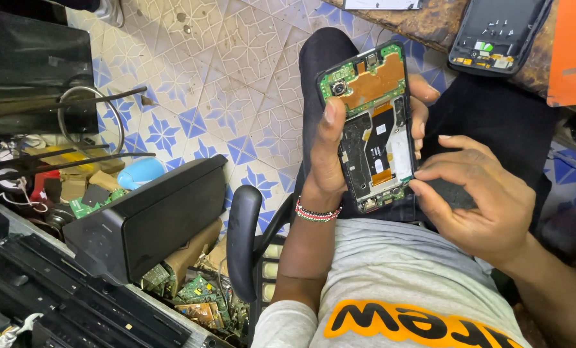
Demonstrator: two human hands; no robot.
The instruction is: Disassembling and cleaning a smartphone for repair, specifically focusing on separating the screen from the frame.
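Your left hand [330, 151] grips the opened phone [373, 125] above your lap, fingers wrapped round its edges. Your right hand [478, 196] pinches its lower corner. An orange package [574, 51] lies on the bench beside another phone shell [499, 32].

An orange rectangular package [574, 51] lies at the table's right edge beside a dark opened phone back [498, 33].

1. Orange card [574, 51] cut off by the right edge.
2. Second phone [497, 32] cut off at the top.
3. Opened phone [375, 125] partly covered by left hand [326, 161] fingers.
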